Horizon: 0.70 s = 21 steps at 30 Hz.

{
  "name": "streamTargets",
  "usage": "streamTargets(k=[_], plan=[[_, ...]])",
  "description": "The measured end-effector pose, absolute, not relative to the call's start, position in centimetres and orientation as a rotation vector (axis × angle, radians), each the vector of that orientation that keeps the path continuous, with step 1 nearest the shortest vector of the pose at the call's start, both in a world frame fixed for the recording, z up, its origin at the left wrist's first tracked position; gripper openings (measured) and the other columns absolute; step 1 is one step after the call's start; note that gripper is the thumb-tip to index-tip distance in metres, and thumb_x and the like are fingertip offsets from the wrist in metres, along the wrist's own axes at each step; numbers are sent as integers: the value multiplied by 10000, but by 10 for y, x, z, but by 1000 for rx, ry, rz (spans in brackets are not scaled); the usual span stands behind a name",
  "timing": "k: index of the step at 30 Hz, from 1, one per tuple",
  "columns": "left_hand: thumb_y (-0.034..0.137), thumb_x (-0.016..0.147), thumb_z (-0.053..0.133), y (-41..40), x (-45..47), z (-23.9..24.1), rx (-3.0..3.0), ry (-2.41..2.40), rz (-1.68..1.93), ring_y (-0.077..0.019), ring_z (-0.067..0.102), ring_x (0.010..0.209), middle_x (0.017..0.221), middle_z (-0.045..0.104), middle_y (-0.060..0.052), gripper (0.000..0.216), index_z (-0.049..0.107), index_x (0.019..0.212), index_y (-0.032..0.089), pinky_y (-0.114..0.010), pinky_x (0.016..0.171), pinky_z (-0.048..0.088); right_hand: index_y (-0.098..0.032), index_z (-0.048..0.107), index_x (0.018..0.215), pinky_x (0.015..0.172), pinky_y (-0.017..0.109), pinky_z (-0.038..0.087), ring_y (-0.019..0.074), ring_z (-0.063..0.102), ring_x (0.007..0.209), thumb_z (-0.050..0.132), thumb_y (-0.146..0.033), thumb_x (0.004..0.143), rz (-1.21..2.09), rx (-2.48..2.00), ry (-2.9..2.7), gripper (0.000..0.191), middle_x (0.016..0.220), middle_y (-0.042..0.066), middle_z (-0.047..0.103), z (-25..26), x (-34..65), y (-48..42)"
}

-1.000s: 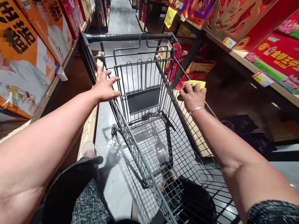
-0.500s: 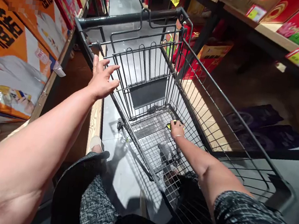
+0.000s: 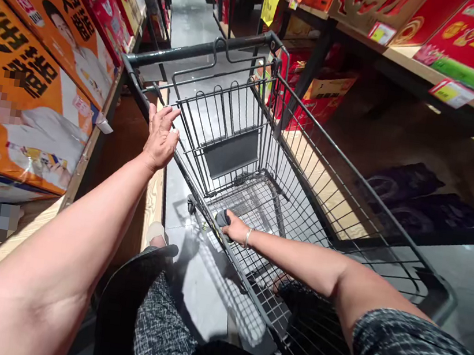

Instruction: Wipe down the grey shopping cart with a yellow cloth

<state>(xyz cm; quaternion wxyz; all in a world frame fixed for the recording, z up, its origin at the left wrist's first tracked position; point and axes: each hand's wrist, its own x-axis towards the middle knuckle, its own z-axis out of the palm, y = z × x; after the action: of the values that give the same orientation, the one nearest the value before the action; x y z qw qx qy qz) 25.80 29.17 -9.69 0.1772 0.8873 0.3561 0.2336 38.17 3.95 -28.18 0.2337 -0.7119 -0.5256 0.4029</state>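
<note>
The cart [image 3: 201,49] stands between box shelves [image 3: 410,56]. The left hand [image 3: 161,138], fingers spread, rests on its left rim. The right hand [image 3: 236,230] has dropped from the right rim to the lower left wall, closed on a small pad [image 3: 223,218] (dark side showing now).

The shopping cart [image 3: 351,169] is dark grey wire mesh and stands upright in the middle of the frame. Its tubular handle bar [image 3: 201,49] crosses the upper centre. A solid dark seat panel [image 3: 230,152] hangs inside that far end. 1 small, rounded, dark grey object [image 3: 223,218] sits low in the basket against the left wall, near the frame's centre, gripped by the right hand [image 3: 236,231].
</note>
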Motion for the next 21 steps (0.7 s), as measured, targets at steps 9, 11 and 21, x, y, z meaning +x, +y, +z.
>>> streamTargets(k=[9,11,21], plan=[[858,897,101,284,252,-95,2522,1003,657,-275,-33,1624,1670,254,-50,996,441,1507,148,-412,1335,-4,-293,585,1330,1149,388,455,203,598,1230,757,-309,751,778,-1057,-1159,604,1319,20,609,-120,392,92],[841,903,136,286,253,-98,2513,1014,678,-270,-27,1627,1670,268,-51,942,449,1504,187,-425,1333,7,-282,582,1320,1203,384,395,204,545,1312,712,-289,793,694,-1115,-1168,543,1368,35,575,-142,382,111],[571,955,436,288,256,-96,2493,1066,725,-295,73,1632,1631,396,-57,507,591,1371,328,-513,1315,105,-269,589,1328,1056,321,452,195,559,1160,685,-83,797,1009,-1900,-1621,571,1327,51,552,-322,396,100]])
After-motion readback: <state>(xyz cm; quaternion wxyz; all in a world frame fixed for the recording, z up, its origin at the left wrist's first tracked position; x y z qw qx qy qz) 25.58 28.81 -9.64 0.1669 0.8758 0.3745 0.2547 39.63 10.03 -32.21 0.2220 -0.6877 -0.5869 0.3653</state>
